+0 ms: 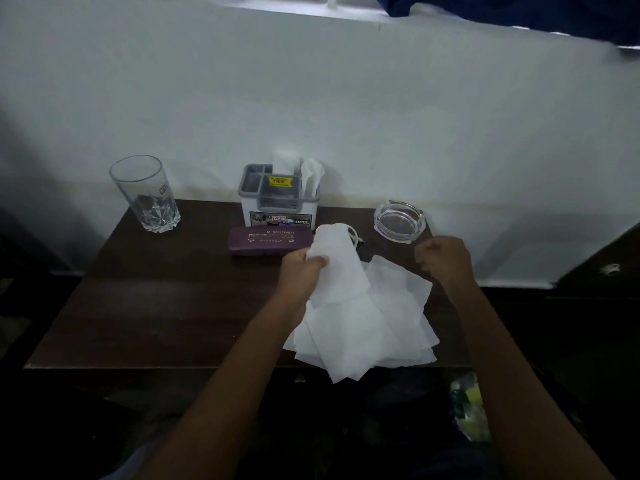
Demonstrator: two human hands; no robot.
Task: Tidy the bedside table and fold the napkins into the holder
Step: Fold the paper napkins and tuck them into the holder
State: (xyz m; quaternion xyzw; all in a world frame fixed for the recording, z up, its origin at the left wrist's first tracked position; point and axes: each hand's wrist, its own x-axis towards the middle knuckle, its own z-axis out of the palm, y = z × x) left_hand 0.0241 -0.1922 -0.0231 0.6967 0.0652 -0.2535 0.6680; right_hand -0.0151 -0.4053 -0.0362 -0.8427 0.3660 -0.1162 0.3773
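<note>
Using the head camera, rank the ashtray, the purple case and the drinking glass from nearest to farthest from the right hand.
1. Ashtray, just beyond the right hand, back right.
2. Purple case, centre, to the hand's left.
3. Drinking glass, back left corner.

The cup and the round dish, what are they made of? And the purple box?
The cup looks like clear glass: you see through it, and its base is faceted. The round dish seems thick, shiny clear glass. The purple box may be matte plastic or leatherette; hard to tell.

L hand [304, 271] raised, pinching napkin [341, 268]; R hand [445, 259] fisted, empty; both forearms stretched fwd.
</note>
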